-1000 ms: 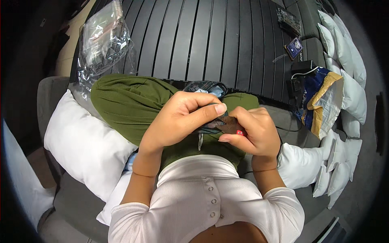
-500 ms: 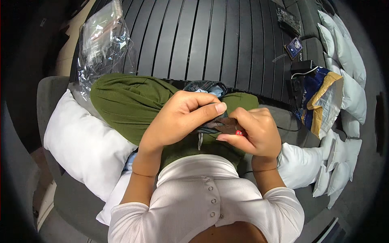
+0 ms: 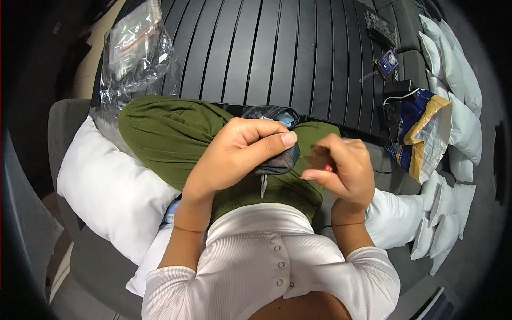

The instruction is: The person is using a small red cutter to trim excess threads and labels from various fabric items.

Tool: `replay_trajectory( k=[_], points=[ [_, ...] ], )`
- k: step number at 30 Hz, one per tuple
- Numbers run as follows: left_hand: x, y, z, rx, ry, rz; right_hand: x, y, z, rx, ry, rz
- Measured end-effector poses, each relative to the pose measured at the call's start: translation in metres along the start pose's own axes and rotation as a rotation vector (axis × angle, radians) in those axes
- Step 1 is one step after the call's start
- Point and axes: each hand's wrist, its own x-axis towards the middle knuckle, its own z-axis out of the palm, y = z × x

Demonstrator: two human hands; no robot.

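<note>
My left hand (image 3: 234, 152) is closed over my lap. Its thumb and forefinger pinch the edge of a dark, sheer cloth piece (image 3: 284, 161) that looks like a small pouch. To the right, clear of the cloth, my right hand (image 3: 344, 168) hangs with curled fingers and the thumb pointing left. A small red thing (image 3: 329, 168) shows inside those fingers, too little of it to name. Just beyond my left hand, against the table edge, lies another dark see-through pouch (image 3: 274, 114) with something light blue in it.
A slatted black table (image 3: 256, 53) stands ahead, with clear plastic bags (image 3: 136, 53) at its left. At the right are a blue and gold packet (image 3: 424, 133), a small blue box (image 3: 386, 64) and dark packets (image 3: 380, 28). White pillows (image 3: 112, 184) flank me on the grey sofa.
My right hand has let go of the dark cloth and moved slightly right, away from it. The cloth hangs looser below my left hand, which has stayed in place.
</note>
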Motion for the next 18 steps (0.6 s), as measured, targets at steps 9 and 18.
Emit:
replay_trajectory(
  k=[9,18],
  points=[
    [0.0,-0.002,-0.003,0.036,0.014,0.032,-0.006,-0.001,-0.001,0.352,0.208,0.228],
    [-0.001,-0.005,-0.001,0.034,0.077,0.132,-0.006,0.001,0.018,0.792,0.394,0.284]
  ],
)
